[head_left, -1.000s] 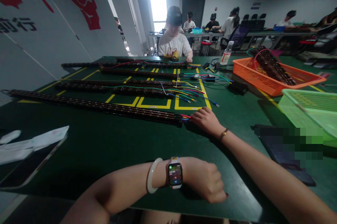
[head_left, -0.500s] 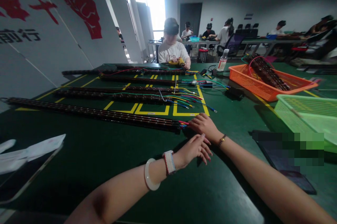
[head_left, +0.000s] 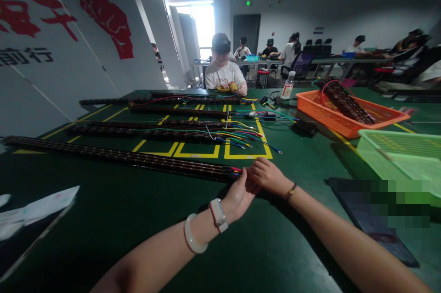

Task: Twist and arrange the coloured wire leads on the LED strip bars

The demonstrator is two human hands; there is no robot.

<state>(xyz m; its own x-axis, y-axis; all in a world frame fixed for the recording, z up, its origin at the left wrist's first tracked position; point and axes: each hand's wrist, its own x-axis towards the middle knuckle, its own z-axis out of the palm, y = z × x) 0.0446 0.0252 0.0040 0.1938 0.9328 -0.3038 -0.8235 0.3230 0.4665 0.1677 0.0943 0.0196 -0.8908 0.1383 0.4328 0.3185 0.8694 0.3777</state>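
A long dark bundle of wire harness (head_left: pixel 138 159) lies across the green table, its right end carrying short red, yellow and blue wires (head_left: pixel 237 171). Those wires run into my two hands, which meet at that end. My right hand (head_left: pixel 268 175) is closed round them, fingers curled with the knuckles up. My left hand (head_left: pixel 241 197), wearing a watch and a white bangle, has its thumb raised against the wires and its fingers bent under, partly hidden by the right hand. The wire tips are hidden between the fingers.
Further bundles with loose coloured wires (head_left: pixel 241 139) lie beyond, over yellow tape lines. An orange basket (head_left: pixel 344 123) holds another bundle; a green basket (head_left: pixel 399 150) stands nearer. A bottle (head_left: pixel 288 85), a dark flat pouch (head_left: pixel 368 219) and white paper (head_left: pixel 41 205) are around. A person sits opposite.
My left hand has turned from hanging with fingers spread to meeting the wires beside my right hand. The right hand stays at the bundle's end. The view has tilted slightly up.
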